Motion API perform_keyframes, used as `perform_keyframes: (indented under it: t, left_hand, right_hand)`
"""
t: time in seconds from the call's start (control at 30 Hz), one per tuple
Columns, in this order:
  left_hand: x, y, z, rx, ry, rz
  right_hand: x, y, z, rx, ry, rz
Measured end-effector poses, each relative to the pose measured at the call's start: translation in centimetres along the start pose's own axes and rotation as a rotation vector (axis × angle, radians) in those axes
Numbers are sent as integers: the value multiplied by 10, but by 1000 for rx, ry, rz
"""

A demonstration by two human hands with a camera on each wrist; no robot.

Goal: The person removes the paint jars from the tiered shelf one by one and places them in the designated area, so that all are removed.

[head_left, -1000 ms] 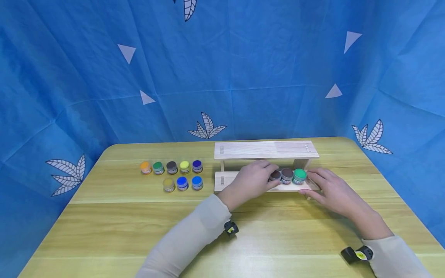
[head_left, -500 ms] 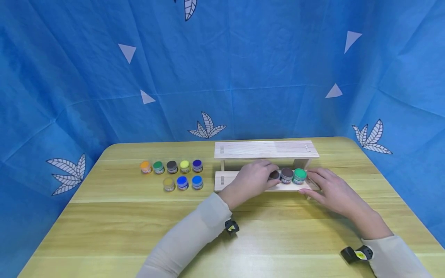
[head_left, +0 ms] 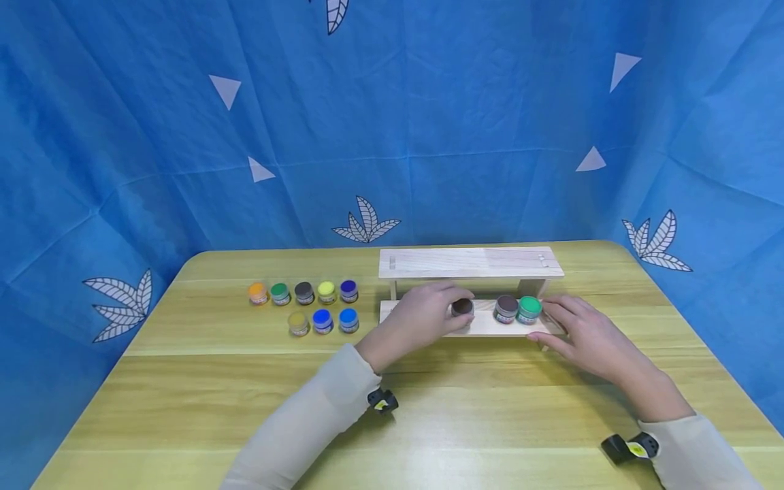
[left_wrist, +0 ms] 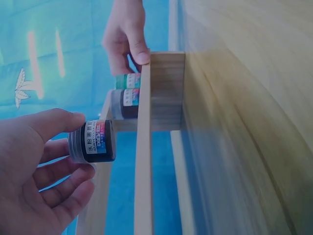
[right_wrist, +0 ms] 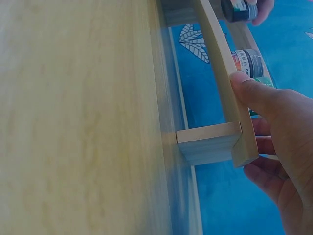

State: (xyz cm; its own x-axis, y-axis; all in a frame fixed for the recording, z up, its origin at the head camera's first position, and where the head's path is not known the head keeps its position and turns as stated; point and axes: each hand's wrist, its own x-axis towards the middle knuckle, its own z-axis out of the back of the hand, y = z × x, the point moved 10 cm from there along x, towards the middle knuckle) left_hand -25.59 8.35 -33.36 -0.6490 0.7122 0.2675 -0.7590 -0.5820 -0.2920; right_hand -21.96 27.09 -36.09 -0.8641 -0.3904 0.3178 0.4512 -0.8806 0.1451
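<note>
My left hand [head_left: 416, 316] pinches a dark paint jar [head_left: 462, 307] between thumb and fingers, over the lower board of the two-tier wooden shelf [head_left: 468, 262]. Its printed label faces the camera in the left wrist view, where the jar [left_wrist: 98, 142] stands out from the board. To the right, a dark brown paint jar [head_left: 506, 307] and a green paint jar [head_left: 529, 308] sit side by side on that board. My right hand [head_left: 584, 337] holds the shelf's right end, close beside the green jar. In the right wrist view its thumb [right_wrist: 249, 88] presses the board's front edge.
Left of the shelf, several paint jars stand on the wooden table [head_left: 184, 408] in two rows, among them an orange jar [head_left: 258, 294], a yellow jar [head_left: 327, 292] and a light blue jar [head_left: 349, 320]. A blue curtain [head_left: 392, 122] hangs behind the table.
My left hand has moved left with the dark jar, opening a gap between it and the brown jar. The right hand stays at the shelf's end.
</note>
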Motion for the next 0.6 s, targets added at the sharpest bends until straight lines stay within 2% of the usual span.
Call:
perform_keyframes:
  t: [0.23, 0.6]
  left_hand:
    - [-15, 16, 8, -33, 8, 59]
    - [-47, 40, 31, -62, -44, 86]
  right_hand:
    - [0, 0, 1, -2, -4, 8]
    - [0, 0, 1, 1, -3, 5]
